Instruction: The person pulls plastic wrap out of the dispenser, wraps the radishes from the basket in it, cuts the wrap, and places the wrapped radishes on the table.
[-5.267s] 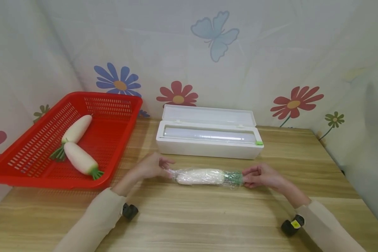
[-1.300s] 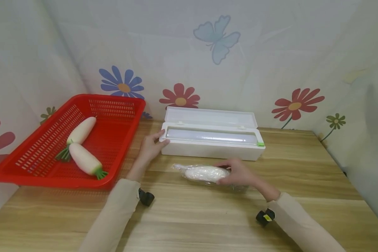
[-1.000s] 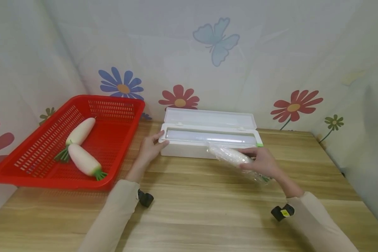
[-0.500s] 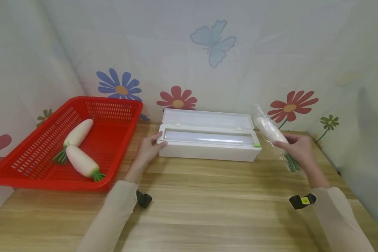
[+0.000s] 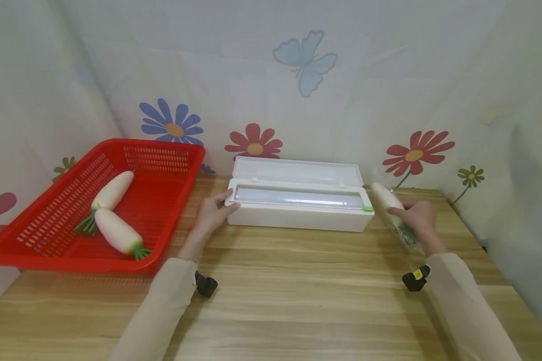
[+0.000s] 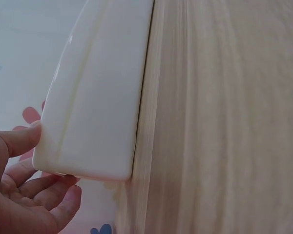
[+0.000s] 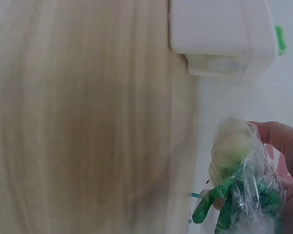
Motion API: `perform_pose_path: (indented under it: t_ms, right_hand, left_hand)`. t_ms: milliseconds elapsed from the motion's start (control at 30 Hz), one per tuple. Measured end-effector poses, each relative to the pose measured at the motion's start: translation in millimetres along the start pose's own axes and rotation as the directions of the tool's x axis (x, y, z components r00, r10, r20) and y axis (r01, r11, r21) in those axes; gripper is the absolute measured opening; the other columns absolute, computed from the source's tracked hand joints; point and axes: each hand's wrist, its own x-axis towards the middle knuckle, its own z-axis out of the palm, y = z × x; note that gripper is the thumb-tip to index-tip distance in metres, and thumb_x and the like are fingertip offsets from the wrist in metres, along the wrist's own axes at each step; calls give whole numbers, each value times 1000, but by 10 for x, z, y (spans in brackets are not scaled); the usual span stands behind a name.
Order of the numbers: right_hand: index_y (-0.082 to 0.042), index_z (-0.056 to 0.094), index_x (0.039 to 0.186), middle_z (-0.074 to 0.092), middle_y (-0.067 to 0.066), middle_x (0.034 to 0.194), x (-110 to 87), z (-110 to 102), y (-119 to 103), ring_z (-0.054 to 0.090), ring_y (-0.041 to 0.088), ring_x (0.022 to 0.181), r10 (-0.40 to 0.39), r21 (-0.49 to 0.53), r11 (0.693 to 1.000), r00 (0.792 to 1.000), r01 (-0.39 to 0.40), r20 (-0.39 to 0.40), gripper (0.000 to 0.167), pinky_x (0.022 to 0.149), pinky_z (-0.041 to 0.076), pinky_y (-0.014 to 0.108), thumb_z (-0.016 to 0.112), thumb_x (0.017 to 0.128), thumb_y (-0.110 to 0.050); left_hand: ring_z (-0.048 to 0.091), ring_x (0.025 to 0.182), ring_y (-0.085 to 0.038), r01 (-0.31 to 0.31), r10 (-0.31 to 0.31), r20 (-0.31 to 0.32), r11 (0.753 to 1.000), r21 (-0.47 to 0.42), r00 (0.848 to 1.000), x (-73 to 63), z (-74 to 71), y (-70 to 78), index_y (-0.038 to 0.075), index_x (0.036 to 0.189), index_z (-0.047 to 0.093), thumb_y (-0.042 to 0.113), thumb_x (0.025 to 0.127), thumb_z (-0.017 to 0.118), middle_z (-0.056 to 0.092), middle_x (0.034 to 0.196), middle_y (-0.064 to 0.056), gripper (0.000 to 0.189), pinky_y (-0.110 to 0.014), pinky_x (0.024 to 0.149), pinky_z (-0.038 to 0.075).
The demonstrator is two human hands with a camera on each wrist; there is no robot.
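At the right of the table, my right hand (image 5: 421, 218) grips a white radish (image 5: 385, 195) wrapped in clear film, beside the right end of a white cling film box. Its green leaf stubs (image 7: 234, 200) show through the crinkled film in the right wrist view. My left hand (image 5: 211, 213) holds the left end of the cling film box (image 5: 298, 216), thumb and fingers round its corner. The box lid (image 5: 298, 170) stands raised at the back, and a roll of film (image 5: 293, 196) shows inside. A green slider (image 5: 367, 208) sits at its right end.
A red perforated basket (image 5: 162, 225) on the left holds two unwrapped white radishes (image 5: 113, 190), lying with their leaf ends close together. A flower-printed curtain (image 5: 235, 75) hangs behind and at both sides of the wooden table (image 5: 298, 296).
My right hand has carried the wrapped radish from in front of the box to its right side and lowered it. My left hand went from the radish's film end to the box's left end.
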Motion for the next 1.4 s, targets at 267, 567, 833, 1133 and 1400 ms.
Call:
perform_pose_path:
  t_ms: [267,567,833,1133,1400]
  right_hand:
    - [17,63,95,65,21,76,28,148,122,51,16,60,-18,-10,1000,1000,18,12,48,51,40,24,71,75,-26]
    - [15,61,103,63,28,98,30,204,169,57,26,73,-28,-88,996,998,33,51,54,58,41,27,70,76,-31]
    - [14,54,109,58,28,97,-6,98,53,54,34,83,-31,-40,999,994,36,103,68,71,47,40,64,80,-47]
    - [8,57,114,56,27,117,-54,106,-311,51,41,109,-453,72,891,888,448,77,43,89,42,50,60,88,-25]
    - [4,64,106,61,23,109,-68,218,-489,47,41,114,-584,73,812,801,580,132,30,91,39,54,62,87,-18]
  left_hand:
    - [39,126,-27,-27,27,-10,999,-23,1000,-2,14,0,7,131,46,18,83,67,42,136,-14,55,-36,101,34]
    - [39,126,-27,-34,34,-11,999,-33,999,-13,15,4,4,131,46,17,82,67,42,135,-14,55,-36,101,34]
    - [41,124,-29,-41,41,-22,999,7,999,-17,-18,31,5,132,47,19,82,68,44,135,-15,56,-38,99,36]
    - [50,110,-34,-258,273,-128,958,125,953,-85,-89,144,4,118,61,15,82,67,56,121,-18,37,-49,89,42]
    - [49,109,-30,-319,317,41,938,135,948,3,-70,154,5,112,65,18,84,66,58,119,-14,31,-47,90,42]
